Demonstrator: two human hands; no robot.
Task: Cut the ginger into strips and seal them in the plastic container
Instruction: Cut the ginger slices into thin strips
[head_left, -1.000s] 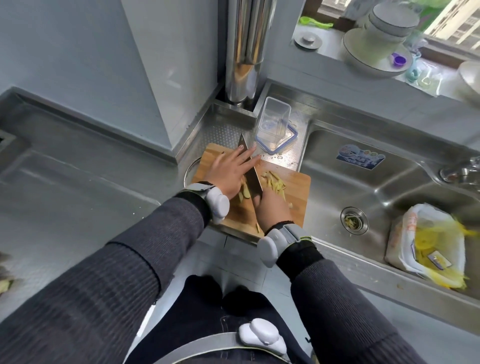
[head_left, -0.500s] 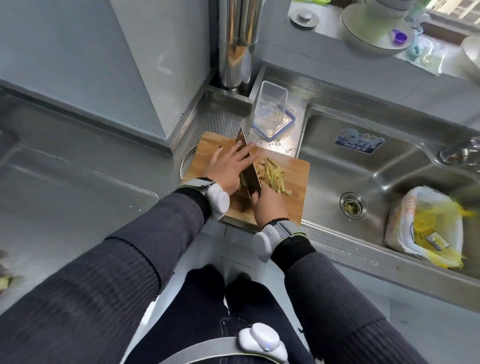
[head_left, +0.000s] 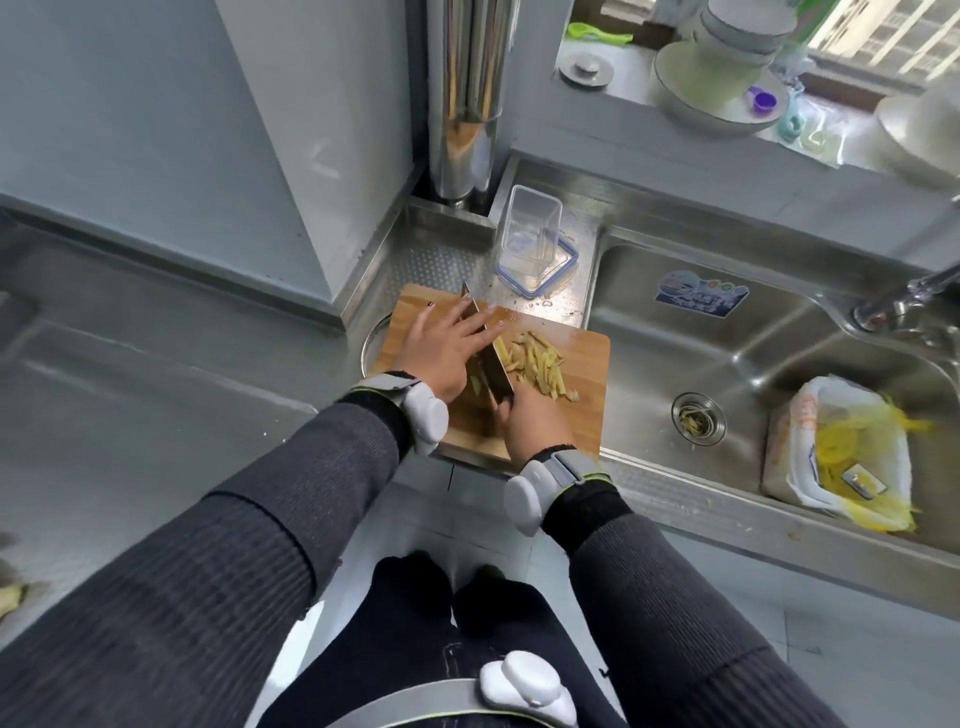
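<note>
Strips (head_left: 540, 366) right of knife (head_left: 492, 371) now lie wider spread than before; left hand (head_left: 441, 348) flat on it, fingers straight, right hand (head_left: 535, 423) grips it; cutting looks nearly done.

Grey wall (head_left: 130, 130) behind steel counter (head_left: 130, 415); shiny pipe (head_left: 467, 78) in the corner; sink (head_left: 779, 364) at right; daylit window (head_left: 883, 31) above sill (head_left: 628, 111); pale floor tiles (head_left: 857, 649).

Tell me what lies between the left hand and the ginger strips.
In the head view, the knife blade, gripped by the right hand, stands between them; the left hand rests its fingers across its top, the ginger strips just beyond.
</note>
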